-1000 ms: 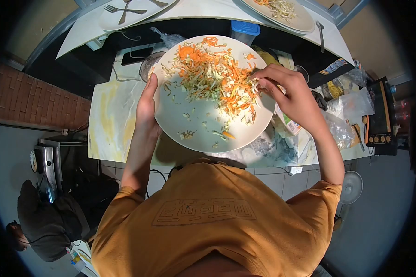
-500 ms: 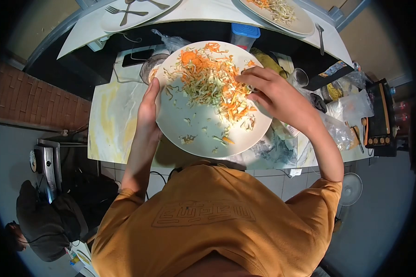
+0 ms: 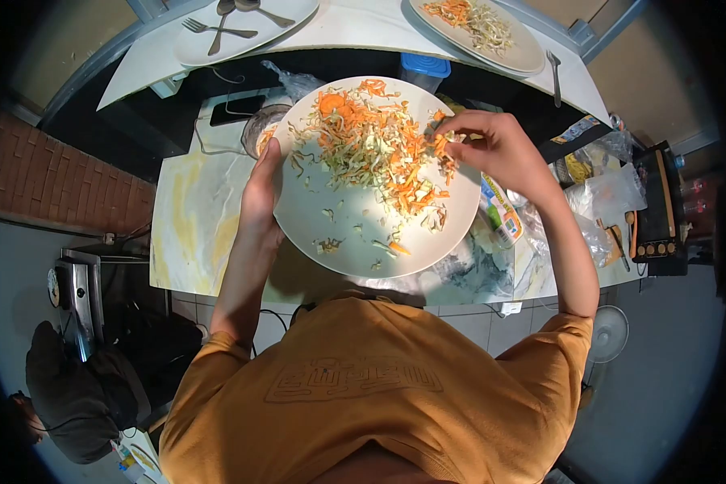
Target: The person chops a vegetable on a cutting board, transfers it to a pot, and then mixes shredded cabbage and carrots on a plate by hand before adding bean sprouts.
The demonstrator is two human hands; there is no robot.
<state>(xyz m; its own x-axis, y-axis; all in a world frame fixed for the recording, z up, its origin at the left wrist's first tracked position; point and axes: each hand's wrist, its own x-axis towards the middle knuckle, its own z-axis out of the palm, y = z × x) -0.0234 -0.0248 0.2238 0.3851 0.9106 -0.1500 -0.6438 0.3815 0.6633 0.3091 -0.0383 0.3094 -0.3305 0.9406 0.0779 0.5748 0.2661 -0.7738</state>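
**Op:** Left hand grips the left rim of the white plate, thumb over the edge and fingers underneath, I judge, so the plate hangs above the marbled counter. It looks tipped toward the top of the frame, since the shredded carrot and cabbage sits bunched in the upper half.

**Obs:** And the right?

**Op:** Right hand is at the plate's upper right rim, fingertips pinched together on a few shreds at the heap's edge.

**Obs:** Anything beneath?

**Op:** A glass bowl peeks out just past the upper left rim, mostly hidden. Top of frame: a served plate with a fork beside it, and another plate holding cutlery.
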